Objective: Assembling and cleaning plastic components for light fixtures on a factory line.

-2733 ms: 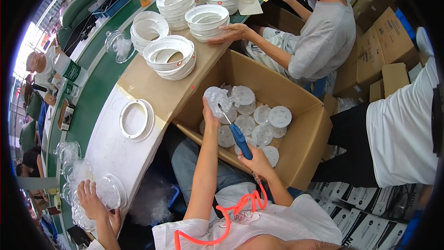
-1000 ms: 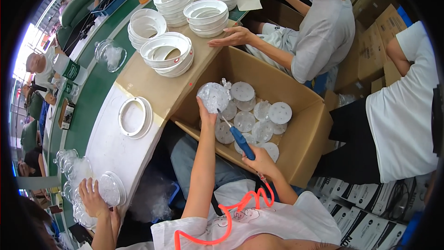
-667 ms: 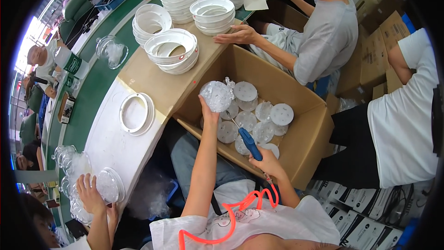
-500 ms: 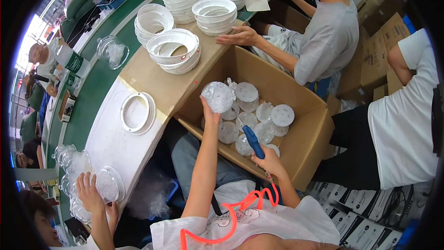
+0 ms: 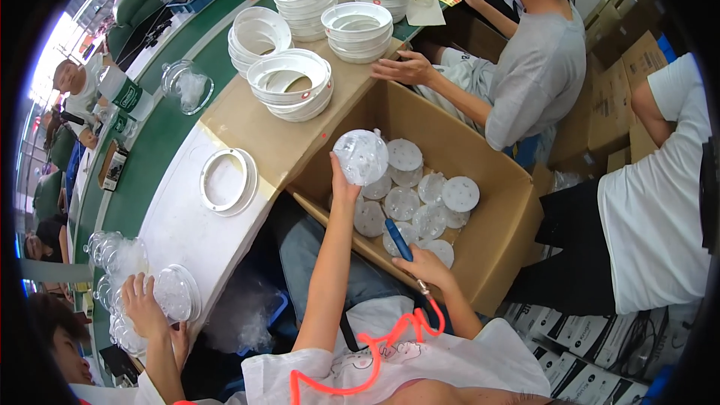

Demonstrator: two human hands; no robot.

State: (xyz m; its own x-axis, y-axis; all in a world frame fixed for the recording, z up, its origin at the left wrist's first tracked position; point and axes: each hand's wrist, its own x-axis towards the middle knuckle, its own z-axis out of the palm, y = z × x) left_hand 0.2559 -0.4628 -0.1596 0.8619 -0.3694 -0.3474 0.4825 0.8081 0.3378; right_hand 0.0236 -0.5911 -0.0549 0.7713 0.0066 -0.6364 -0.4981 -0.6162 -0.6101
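My left hand (image 5: 344, 181) is closed on the edge of a clear round plastic cover (image 5: 361, 157) and holds it up over a cardboard box (image 5: 491, 244). In my right hand (image 5: 429, 270) is a slim blue air blow gun (image 5: 399, 240), gripped below the cover. A coiled red hose (image 5: 409, 324) runs from its lower end across my lap. Several similar clear and whitish round covers (image 5: 460, 193) lie piled inside the box. The air gun's tip is hard to make out against them.
Stacks of white rings (image 5: 290, 79) stand along the curved table (image 5: 174, 214), with two more rings (image 5: 225, 180) nearer me. At left, a co-worker's hand (image 5: 146, 307) is among clear covers. Another person's hand (image 5: 405, 67) is by the box's far edge; someone in white stands at right.
The air gun has moved down and left, away from the cover. The cover has turned slightly, and the crumpled clear film at its side shows less. My view has shifted a little.
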